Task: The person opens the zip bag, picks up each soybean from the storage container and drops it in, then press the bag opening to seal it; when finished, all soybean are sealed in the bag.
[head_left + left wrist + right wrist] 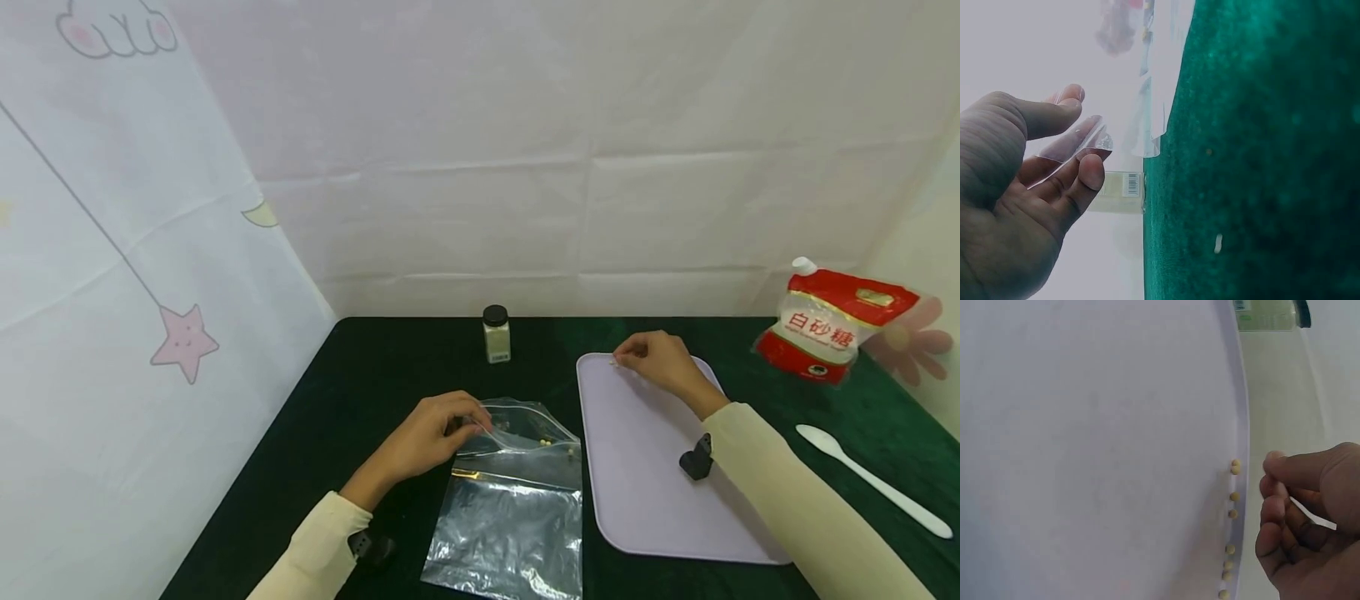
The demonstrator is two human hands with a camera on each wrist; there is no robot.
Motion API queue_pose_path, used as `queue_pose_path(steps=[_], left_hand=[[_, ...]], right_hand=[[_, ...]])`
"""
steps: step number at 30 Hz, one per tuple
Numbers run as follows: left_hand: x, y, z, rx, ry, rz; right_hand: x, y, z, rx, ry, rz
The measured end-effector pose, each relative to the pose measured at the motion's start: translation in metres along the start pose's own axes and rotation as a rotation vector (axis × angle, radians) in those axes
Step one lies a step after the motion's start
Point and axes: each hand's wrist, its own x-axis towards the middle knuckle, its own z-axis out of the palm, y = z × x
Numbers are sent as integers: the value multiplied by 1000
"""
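Observation:
My left hand (435,437) grips the mouth of a clear zip-lock bag (510,533) on the left side of the pale purple tray (615,483). In the left wrist view, the bag's film (1069,147) runs between the thumb and fingers. A few small yellow balls (545,442), like dried soybeans, show inside the bag near its mouth. Over the tray's far edge is my right hand (663,362), thumb and forefinger brought together. Several more yellow balls (1234,496) line that edge close to the fingertips; I cannot tell whether the fingers pinch one.
A small jar with a black lid (497,335) stands behind the bag. Right of the tray lie a red and white bag of sugar (825,325) with a spout and a white plastic spoon (873,479). Dark green cloth (375,367) covers the table, with pale curtains behind.

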Motion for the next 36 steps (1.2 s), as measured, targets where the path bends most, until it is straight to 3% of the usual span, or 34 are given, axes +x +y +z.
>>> queue_pose_path(steps=[7, 25, 30, 36], left_hand=[[0, 0, 1, -10, 0, 6], [-1, 0, 2, -8, -8, 7], [-2, -1, 1, -6, -5, 7], [-1, -1, -1, -2, -6, 4]], right_hand=[[1, 6, 7, -63, -3, 53], [5, 7, 18, -88, 23, 46], [5, -4, 19, -16, 18, -6], [-7, -40, 20, 190, -29, -127]])
